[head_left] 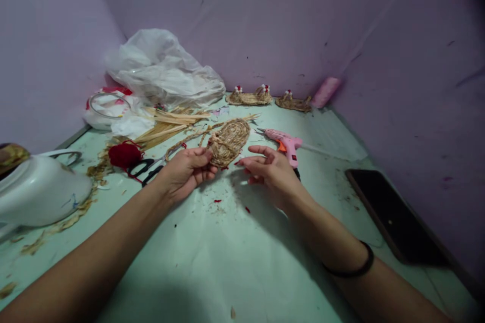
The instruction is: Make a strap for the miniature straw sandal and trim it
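Note:
My left hand (187,170) grips the near end of a small woven straw slipper (229,141), holding it just above the pale green table (227,252). Braided straw strands trail from the slipper toward the left. My right hand (267,169) hovers beside the slipper with fingers loosely spread and holds nothing. A pink glue gun (286,142) lies just beyond my right hand.
Black-handled scissors (146,169), a red yarn ball (124,155) and loose straw strips (166,123) lie at the left. Finished straw slippers (250,97) stand by the back wall near a white plastic bag (162,68). A dark phone (394,214) lies at the right, a white appliance (38,192) at the far left.

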Demonstrator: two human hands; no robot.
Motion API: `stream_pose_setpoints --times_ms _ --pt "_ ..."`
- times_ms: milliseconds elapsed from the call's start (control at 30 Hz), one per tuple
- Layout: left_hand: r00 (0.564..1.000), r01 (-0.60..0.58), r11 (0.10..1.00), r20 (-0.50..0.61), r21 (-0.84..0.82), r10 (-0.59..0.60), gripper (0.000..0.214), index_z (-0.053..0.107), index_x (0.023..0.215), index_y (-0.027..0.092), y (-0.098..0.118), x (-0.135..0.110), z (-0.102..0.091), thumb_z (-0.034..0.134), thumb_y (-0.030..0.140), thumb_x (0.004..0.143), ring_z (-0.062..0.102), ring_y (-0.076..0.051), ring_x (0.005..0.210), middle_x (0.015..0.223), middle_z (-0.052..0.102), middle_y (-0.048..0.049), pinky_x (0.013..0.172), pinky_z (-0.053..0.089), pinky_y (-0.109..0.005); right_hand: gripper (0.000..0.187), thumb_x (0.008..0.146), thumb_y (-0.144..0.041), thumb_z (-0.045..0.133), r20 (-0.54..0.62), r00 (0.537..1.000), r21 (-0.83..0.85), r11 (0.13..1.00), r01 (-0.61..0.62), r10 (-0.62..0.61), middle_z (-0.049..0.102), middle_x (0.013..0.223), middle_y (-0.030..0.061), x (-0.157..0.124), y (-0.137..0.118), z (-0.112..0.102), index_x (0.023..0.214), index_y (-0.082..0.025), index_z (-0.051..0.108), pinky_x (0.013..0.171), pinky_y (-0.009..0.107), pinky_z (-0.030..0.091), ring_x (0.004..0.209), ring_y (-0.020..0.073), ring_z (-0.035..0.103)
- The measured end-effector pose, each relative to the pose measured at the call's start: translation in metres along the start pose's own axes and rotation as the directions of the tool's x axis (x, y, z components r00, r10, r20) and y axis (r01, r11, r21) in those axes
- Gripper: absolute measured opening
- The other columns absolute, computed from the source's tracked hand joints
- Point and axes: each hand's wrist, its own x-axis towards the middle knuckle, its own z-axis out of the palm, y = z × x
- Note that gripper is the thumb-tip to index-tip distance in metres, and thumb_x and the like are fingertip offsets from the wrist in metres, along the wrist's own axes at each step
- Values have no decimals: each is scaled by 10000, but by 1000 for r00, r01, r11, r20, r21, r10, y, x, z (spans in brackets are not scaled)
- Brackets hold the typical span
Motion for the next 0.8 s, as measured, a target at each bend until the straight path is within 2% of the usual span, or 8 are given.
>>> stream_pose_setpoints --times_ms 133,233,333,433,533,633,700,800 --pt "996 79 994 -39 74 -76 91 595 640 84 -5 -2 5 561 34 708 573 -97 493 593 622 -59 484 492 -187 361 604 -299 670 -195 976 10 994 105 -101 622 817 18 0 0 0 909 -186 514 433 209 455 579 108 571" --pt "979 163 940 70 299 -192 81 629 677 69 1 -4 4 620 147 694 542 -97 471 578 612 -69 442 453 -181 359 629 -352 644 -75 992 -60 993 100 -104 609 757 17 4 1 -4 927 -168 568 376 205 406 523 106 533" --pt "999 -21 804 -18 594 39 233 659 787 104 25 -7 -10 698 257 615 508 -96 478 644 623 -37 394 376 -175 286 617 -307 640 -22 997 -184 981 66 -72 600 623 -1 8 7 -10 849 -141 619 370 207 351 440 90 472" --pt "794 -39 485 -267 874 546 302 669 888 136 59 -13 -43 640 333 662 457 -74 475 618 601 9 441 347 -177 259 656 -336 605 67 993 -433 894 115 -96 665 675 44 11 12 -14 803 -132 668 488 256 399 547 147 558" --pt "663 301 193 -350 934 662 337 674 904 123 88 -22 -81 566 376 710 516 -110 557 639 624 -9 521 383 -205 328 752 -414 496 95 969 -693 684 228 -227 705 802 73 11 13 -16 816 -160 694 649 328 423 739 233 615" --pt "524 497 106 -395 861 755 369 644 981 102 113 -24 -107 477 351 765 574 -205 779 852 662 -96 660 421 -289 382 781 -455 426 52 965 -775 599 201 -257 714 845 72 10 13 -15 835 -187 693 688 357 423 797 269 623" --pt "489 595 74 -434 800 757 357 640 950 53 128 -16 -116 531 294 711 572 -285 858 929 651 -177 700 423 -357 394 778 -472 411 57 970 -763 616 196 -237 717 815 68 11 14 -15 804 -196 691 660 351 431 769 268 628" --pt "537 670 4 -489 742 687 374 640 913 23 139 11 -120 630 221 595 589 -356 870 952 638 -246 681 439 -377 395 772 -489 405 62 975 -747 638 187 -214 714 790 59 13 16 -17 776 -206 681 629 337 432 745 261 625"
